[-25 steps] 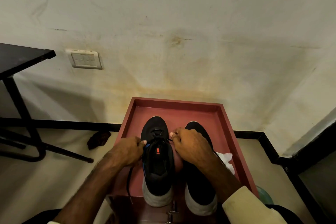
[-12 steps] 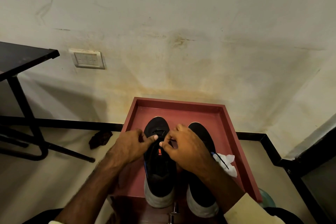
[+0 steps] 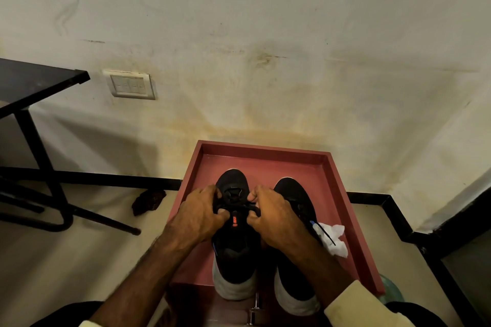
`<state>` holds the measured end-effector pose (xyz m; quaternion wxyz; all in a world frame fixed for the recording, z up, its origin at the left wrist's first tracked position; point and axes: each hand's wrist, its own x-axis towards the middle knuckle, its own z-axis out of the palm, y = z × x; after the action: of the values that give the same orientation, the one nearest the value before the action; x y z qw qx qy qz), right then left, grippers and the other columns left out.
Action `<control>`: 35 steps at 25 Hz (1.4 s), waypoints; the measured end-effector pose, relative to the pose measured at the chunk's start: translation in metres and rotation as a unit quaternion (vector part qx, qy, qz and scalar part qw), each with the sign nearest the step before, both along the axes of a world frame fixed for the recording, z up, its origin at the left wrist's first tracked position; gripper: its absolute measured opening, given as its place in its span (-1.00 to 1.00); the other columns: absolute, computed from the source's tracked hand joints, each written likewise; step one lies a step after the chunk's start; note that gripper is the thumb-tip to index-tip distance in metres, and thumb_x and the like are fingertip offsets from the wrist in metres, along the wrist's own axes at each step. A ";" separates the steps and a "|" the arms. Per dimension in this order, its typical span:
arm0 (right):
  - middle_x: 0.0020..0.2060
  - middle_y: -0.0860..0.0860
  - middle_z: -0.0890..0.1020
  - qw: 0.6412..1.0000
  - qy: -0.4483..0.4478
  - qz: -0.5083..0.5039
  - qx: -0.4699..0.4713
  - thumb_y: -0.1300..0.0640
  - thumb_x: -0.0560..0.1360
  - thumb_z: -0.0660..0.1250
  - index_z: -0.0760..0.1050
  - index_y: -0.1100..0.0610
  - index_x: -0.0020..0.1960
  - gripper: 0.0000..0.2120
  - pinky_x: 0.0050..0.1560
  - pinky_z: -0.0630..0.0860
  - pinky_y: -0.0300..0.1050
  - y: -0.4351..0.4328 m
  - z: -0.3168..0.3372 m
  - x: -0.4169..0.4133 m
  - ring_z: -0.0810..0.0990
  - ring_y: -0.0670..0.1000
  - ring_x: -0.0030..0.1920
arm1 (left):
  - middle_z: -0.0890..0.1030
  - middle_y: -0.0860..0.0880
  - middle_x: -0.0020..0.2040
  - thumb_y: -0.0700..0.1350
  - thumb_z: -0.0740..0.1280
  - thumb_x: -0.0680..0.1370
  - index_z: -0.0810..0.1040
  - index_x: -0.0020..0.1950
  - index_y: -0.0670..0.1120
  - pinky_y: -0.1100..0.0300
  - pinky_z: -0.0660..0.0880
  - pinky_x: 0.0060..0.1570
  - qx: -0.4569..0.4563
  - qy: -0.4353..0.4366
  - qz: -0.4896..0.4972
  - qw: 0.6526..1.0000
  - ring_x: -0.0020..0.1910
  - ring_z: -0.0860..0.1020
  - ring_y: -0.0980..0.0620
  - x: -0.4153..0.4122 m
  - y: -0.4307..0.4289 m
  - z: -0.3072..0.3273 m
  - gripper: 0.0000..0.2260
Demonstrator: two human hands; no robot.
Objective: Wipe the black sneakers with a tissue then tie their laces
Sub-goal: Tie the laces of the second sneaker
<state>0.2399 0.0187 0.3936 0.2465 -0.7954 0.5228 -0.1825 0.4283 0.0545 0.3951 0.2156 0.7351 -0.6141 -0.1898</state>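
Two black sneakers with white heels stand side by side, toes away from me, on a red-brown tray (image 3: 342,188). The left sneaker (image 3: 235,249) has an orange tag on its tongue. My left hand (image 3: 198,216) and my right hand (image 3: 276,216) sit on either side of its tongue, each pinching part of the black lace (image 3: 239,206) stretched between them. My right forearm covers most of the right sneaker (image 3: 292,194). A crumpled white tissue (image 3: 335,239) lies on the tray to its right, with a loose black lace end across it.
The tray sits against a stained wall with a switch plate (image 3: 130,85). A black table (image 3: 32,82) with metal legs stands at the left. A dark scrap (image 3: 148,200) lies on the floor near the skirting. A metal latch (image 3: 255,308) shows at the tray's near edge.
Both hands met over the left sneaker's laces half a second ago, and have since moved apart, drawing the lace taut across the tongue.
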 end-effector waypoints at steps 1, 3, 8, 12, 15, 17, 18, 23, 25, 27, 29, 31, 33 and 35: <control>0.07 -0.07 0.55 1.000 -0.002 0.002 -0.001 0.15 0.53 0.35 0.43 -0.02 0.19 -0.74 0.05 0.55 -0.12 0.000 0.000 0.000 0.57 -0.03 0.03 | 0.49 0.03 0.02 0.00 0.42 0.51 0.48 0.27 0.03 0.20 0.52 -0.06 -0.002 0.000 -0.006 1.000 -0.04 0.54 0.05 0.000 0.001 0.001 -0.65; 0.06 -0.08 0.55 1.000 -0.003 0.009 0.000 0.16 0.53 0.34 0.44 -0.04 0.18 -0.74 -0.01 0.50 -0.18 0.002 -0.001 -0.003 0.56 -0.05 0.00 | 0.45 0.05 0.10 -0.02 0.40 0.54 0.45 0.36 0.15 0.25 0.46 0.01 0.004 -0.001 -0.055 0.998 0.05 0.51 0.07 0.004 0.006 0.001 -0.60; -0.05 -0.11 0.54 0.994 -0.054 0.090 0.026 -0.04 0.63 0.34 0.57 -0.12 0.28 -0.77 -0.07 0.49 -0.30 -0.006 0.011 -0.020 0.55 -0.16 -0.13 | 0.62 -0.04 -0.02 0.24 0.18 0.65 0.64 0.24 0.01 0.24 0.56 -0.07 -0.006 0.013 -0.176 0.984 -0.10 0.58 0.12 0.023 0.001 0.010 -0.59; -0.02 -0.08 0.44 0.992 0.044 0.121 0.016 0.27 0.65 0.17 0.57 -0.20 0.28 -0.56 0.03 0.48 -0.15 -0.029 0.011 -0.017 0.48 -0.07 0.02 | 0.55 -0.17 -0.09 0.16 -0.03 0.72 0.63 0.16 -0.09 0.18 0.49 0.03 0.002 -0.006 -0.190 0.982 -0.14 0.50 0.06 0.022 -0.011 0.009 -0.49; 0.01 -0.04 0.42 0.983 0.109 0.147 0.013 0.41 0.54 0.17 0.55 -0.21 0.25 -0.43 0.11 0.53 0.07 -0.038 0.009 -0.010 0.43 0.01 0.08 | 0.44 0.02 -0.11 0.21 -0.09 0.71 0.57 0.16 0.12 0.06 0.45 0.19 0.035 -0.033 -0.219 0.975 -0.04 0.43 0.14 0.031 -0.019 -0.003 -0.55; 0.02 -0.05 0.40 0.979 0.121 0.165 0.019 0.43 0.51 0.19 0.54 -0.19 0.23 -0.42 0.09 0.51 0.07 -0.044 0.011 -0.010 0.40 0.01 0.09 | 0.41 0.05 -0.08 0.24 -0.11 0.69 0.55 0.16 0.14 0.05 0.45 0.21 0.044 -0.033 -0.225 0.973 -0.02 0.42 0.16 0.034 -0.024 -0.008 -0.54; 0.03 -0.05 0.39 0.977 0.119 0.176 0.027 0.44 0.50 0.19 0.55 -0.19 0.22 -0.43 0.10 0.50 0.05 -0.048 0.012 -0.011 0.40 0.01 0.10 | 0.42 0.06 -0.07 0.25 -0.11 0.68 0.56 0.18 0.14 0.08 0.45 0.20 0.047 -0.021 -0.229 0.972 0.00 0.43 0.16 0.034 -0.025 -0.008 -0.52; 0.06 -0.05 0.40 0.970 0.111 0.207 0.058 0.47 0.46 0.16 0.55 -0.18 0.17 -0.41 0.14 0.52 0.10 -0.063 0.006 -0.017 0.41 0.02 0.14 | 0.39 0.09 -0.09 0.21 -0.04 0.70 0.55 0.04 0.50 0.29 0.41 -0.10 0.061 0.100 -0.240 0.964 -0.09 0.45 0.21 0.026 -0.029 -0.008 -0.63; 0.09 -0.05 0.40 0.967 0.119 0.217 0.058 0.46 0.46 0.16 0.53 -0.18 0.16 -0.41 0.15 0.53 0.13 -0.064 0.004 -0.017 0.41 0.03 0.15 | 0.42 0.14 -0.09 0.24 -0.06 0.69 0.59 0.09 0.39 0.30 0.41 -0.04 0.050 0.094 -0.237 0.966 -0.07 0.46 0.28 0.028 -0.032 -0.014 -0.60; 0.08 -0.04 0.39 0.964 0.129 0.226 0.052 0.46 0.46 0.16 0.47 -0.17 0.09 -0.46 0.14 0.53 0.17 -0.063 0.004 -0.015 0.42 0.04 0.14 | 0.46 0.22 -0.05 0.25 -0.07 0.70 0.61 0.14 0.25 0.28 0.40 0.13 0.026 0.072 -0.250 0.965 0.02 0.48 0.30 0.028 -0.035 -0.019 -0.56; 0.06 -0.02 0.38 0.962 0.139 0.232 0.041 0.44 0.47 0.16 0.39 -0.18 0.00 -0.51 0.10 0.53 0.20 -0.061 0.003 -0.013 0.42 0.05 0.11 | 0.49 0.29 -0.03 0.20 -0.06 0.72 0.56 0.10 0.23 0.32 0.39 0.18 0.019 0.059 -0.265 0.962 0.06 0.49 0.27 0.024 -0.035 -0.018 -0.62; 0.04 -0.02 0.38 0.959 0.156 0.236 0.029 0.42 0.50 0.18 0.39 -0.15 0.03 -0.56 0.08 0.53 0.20 -0.061 0.001 -0.012 0.43 0.06 0.08 | 0.52 0.26 -0.04 0.17 -0.05 0.72 0.52 0.04 0.22 0.32 0.43 0.15 0.010 0.048 -0.283 0.958 0.02 0.51 0.22 0.019 -0.034 -0.015 -0.66; 0.05 -0.03 0.37 0.956 0.166 0.241 0.030 0.40 0.52 0.18 0.43 -0.15 0.17 -0.53 0.08 0.54 0.16 -0.062 0.000 -0.012 0.43 0.05 0.08 | 0.56 0.09 -0.05 0.17 -0.04 0.73 0.54 0.04 0.10 0.17 0.49 0.12 0.000 0.051 -0.281 0.958 -0.02 0.53 0.13 0.018 -0.036 -0.016 -0.61; 0.06 -0.05 0.36 0.955 0.169 0.240 0.038 0.40 0.53 0.18 0.43 -0.18 0.30 -0.44 0.09 0.54 0.12 -0.062 0.000 -0.013 0.42 0.05 0.09 | 0.56 0.04 -0.10 0.15 -0.01 0.73 0.54 -0.03 0.08 0.17 0.50 0.02 -0.022 0.073 -0.268 0.960 -0.09 0.54 0.10 0.020 -0.035 -0.017 -0.62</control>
<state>0.2269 -0.0434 0.3940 0.2214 -0.9066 0.3571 0.0394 0.4484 0.0191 0.3777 0.2165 0.5228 -0.7754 -0.2803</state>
